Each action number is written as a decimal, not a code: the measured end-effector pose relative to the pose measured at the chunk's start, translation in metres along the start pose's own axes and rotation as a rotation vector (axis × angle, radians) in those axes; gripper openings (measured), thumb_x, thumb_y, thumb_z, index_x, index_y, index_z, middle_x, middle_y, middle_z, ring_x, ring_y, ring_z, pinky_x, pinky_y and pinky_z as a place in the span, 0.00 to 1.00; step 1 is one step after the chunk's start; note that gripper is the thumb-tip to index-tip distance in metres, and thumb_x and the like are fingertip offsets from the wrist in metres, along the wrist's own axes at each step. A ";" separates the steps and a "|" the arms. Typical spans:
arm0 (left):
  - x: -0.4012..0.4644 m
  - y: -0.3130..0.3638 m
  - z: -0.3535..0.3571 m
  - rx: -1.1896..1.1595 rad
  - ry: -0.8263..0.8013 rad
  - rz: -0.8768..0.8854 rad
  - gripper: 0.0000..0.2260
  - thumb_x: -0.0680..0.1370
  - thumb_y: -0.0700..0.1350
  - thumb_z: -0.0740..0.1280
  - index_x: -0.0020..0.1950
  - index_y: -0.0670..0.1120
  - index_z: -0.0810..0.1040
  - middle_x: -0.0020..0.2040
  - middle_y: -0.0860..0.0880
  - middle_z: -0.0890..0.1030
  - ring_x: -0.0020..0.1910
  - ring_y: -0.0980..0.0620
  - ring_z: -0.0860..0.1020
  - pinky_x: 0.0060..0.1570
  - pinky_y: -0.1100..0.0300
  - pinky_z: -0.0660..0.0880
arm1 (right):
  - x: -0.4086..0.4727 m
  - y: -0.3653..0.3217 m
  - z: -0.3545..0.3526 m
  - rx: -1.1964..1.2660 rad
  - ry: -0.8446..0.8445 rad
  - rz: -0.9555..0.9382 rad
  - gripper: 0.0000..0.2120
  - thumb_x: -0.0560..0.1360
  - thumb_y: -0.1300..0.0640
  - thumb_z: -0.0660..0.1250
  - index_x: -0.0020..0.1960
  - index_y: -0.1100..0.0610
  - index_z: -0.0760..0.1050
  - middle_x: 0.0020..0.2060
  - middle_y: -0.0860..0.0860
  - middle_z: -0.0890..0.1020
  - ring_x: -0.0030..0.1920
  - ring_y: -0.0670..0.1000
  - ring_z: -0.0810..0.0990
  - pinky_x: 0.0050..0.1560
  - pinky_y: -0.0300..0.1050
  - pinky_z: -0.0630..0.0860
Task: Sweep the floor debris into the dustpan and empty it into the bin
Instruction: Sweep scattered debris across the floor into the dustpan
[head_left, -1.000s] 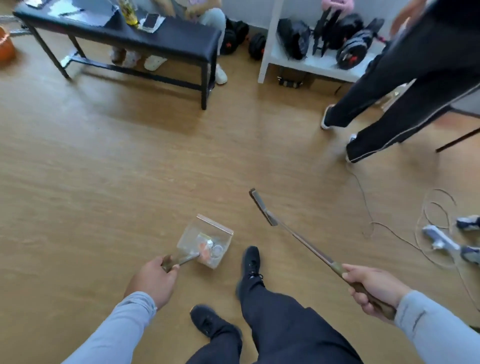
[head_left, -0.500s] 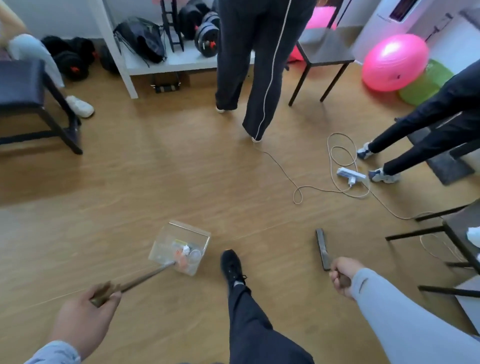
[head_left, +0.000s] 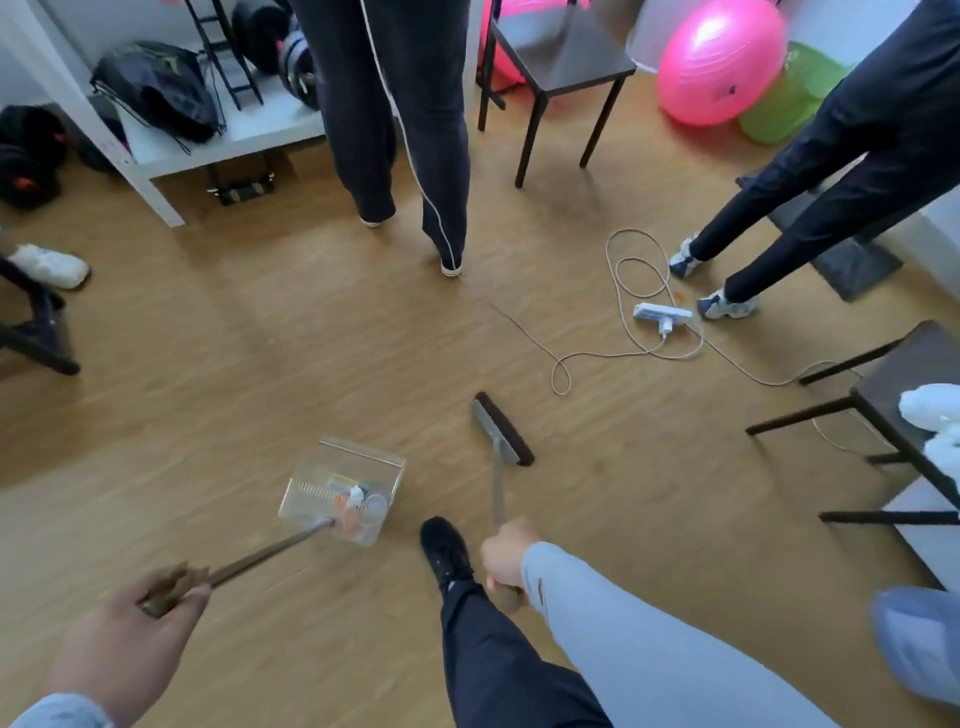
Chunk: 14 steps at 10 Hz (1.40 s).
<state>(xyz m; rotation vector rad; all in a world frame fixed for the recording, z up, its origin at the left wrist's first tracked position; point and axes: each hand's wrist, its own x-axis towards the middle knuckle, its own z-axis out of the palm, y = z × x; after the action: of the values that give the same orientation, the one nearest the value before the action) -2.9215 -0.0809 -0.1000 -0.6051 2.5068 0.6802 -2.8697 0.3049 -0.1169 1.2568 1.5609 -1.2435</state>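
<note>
Left hand: the left hand (head_left: 124, 642) grips the brown end of the dustpan's long handle, with the fingers curled around it.
Dustpan: the clear dustpan (head_left: 343, 491) is over the wooden floor (head_left: 208, 364), a little left of the person's black shoe (head_left: 445, 553); I cannot tell if it touches the floor.
Debris: small debris (head_left: 356, 506) lies inside the dustpan, white, orange and clear pieces near its back wall.
Right hand: the right hand (head_left: 504, 558) is closed around the broom handle, just right of the shoe.
Broom: the broom (head_left: 501, 435) has its dark head low at the floor, ahead of the shoe, apart from the dustpan.
Around: a white power strip (head_left: 662, 314) with a looped cable lies farther right; two other people stand behind it.
</note>
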 end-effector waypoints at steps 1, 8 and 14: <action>0.022 -0.032 0.015 -0.038 -0.042 0.064 0.22 0.63 0.65 0.69 0.51 0.54 0.82 0.48 0.44 0.85 0.50 0.38 0.82 0.56 0.41 0.78 | -0.014 0.047 -0.022 -0.071 -0.045 -0.028 0.23 0.78 0.63 0.60 0.73 0.58 0.69 0.34 0.50 0.74 0.29 0.46 0.73 0.27 0.37 0.73; -0.005 0.022 0.008 -0.015 -0.070 0.221 0.09 0.71 0.56 0.75 0.50 0.65 0.82 0.39 0.53 0.85 0.25 0.46 0.73 0.27 0.55 0.72 | 0.124 0.111 -0.199 0.462 0.395 0.160 0.07 0.79 0.69 0.55 0.47 0.61 0.69 0.35 0.57 0.71 0.15 0.50 0.70 0.19 0.36 0.70; -0.096 -0.155 -0.069 -0.147 0.146 -0.068 0.06 0.70 0.60 0.73 0.46 0.65 0.81 0.42 0.57 0.85 0.38 0.46 0.81 0.42 0.49 0.80 | -0.013 0.043 0.160 -0.269 -0.216 -0.094 0.18 0.79 0.65 0.58 0.68 0.57 0.70 0.34 0.53 0.72 0.31 0.50 0.73 0.37 0.46 0.80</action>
<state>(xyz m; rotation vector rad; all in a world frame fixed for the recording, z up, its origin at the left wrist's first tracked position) -2.7865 -0.2130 -0.0493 -0.8157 2.5708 0.8267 -2.8271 0.1486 -0.1515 0.8586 1.5805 -1.1405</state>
